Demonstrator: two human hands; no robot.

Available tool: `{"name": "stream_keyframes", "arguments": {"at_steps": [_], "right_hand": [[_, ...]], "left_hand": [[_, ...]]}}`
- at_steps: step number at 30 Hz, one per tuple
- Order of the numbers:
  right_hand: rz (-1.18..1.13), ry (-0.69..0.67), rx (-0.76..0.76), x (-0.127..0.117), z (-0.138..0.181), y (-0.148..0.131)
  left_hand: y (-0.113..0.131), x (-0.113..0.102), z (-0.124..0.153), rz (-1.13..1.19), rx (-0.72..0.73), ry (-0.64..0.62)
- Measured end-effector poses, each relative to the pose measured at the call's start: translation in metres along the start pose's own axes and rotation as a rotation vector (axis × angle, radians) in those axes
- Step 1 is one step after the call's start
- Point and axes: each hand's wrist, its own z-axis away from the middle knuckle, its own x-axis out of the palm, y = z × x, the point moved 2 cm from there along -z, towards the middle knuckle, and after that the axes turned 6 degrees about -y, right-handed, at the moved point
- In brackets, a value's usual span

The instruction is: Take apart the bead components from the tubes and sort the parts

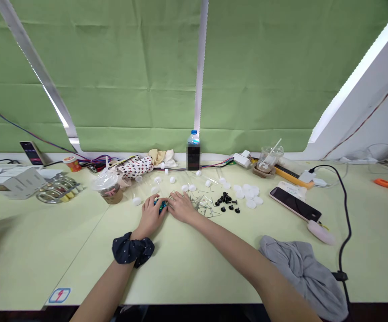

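Note:
My left hand point(151, 214) rests on the pale green table point(187, 264) with its fingers curled round small blue-green pieces point(162, 205). A dark dotted scrunchie point(132, 249) sits on that wrist. My right hand point(181, 206) lies right beside it, fingers bent down onto the same small pieces and touching the left hand. Thin wire pins point(203, 203) are strewn just right of the hands. Further right lie several small black parts point(226, 200) and white round caps point(249, 194).
A lidded drink cup point(108, 187) stands left of the hands, a dark bottle point(193, 152) behind them. A phone point(294, 203), a black cable point(344, 210) and a grey cloth point(306, 268) lie to the right. Metal rings point(55, 190) and a box point(16, 181) sit far left.

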Motion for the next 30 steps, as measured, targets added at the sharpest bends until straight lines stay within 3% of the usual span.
{"name": "stream_keyframes", "arguments": {"at_steps": [9, 15, 19, 23, 30], "right_hand": [[0.056, -0.013, -0.046, -0.006, 0.024, 0.007], [-0.001, 0.049, -0.032, -0.011, 0.055, 0.027], [-0.063, 0.151, 0.243, -0.017, 0.06, 0.052], [-0.127, 0.121, 0.612, -0.018, 0.052, 0.086], [-0.181, 0.095, 0.819, -0.011, 0.045, 0.115]], "left_hand": [[-0.002, 0.005, -0.003, -0.094, -0.017, 0.026], [0.034, 0.003, 0.003, -0.118, 0.128, 0.076], [0.063, 0.018, 0.012, -0.014, 0.251, -0.029], [0.071, 0.034, 0.019, 0.037, 0.279, -0.133], [0.066, 0.045, 0.015, 0.018, 0.24, -0.216]]}}
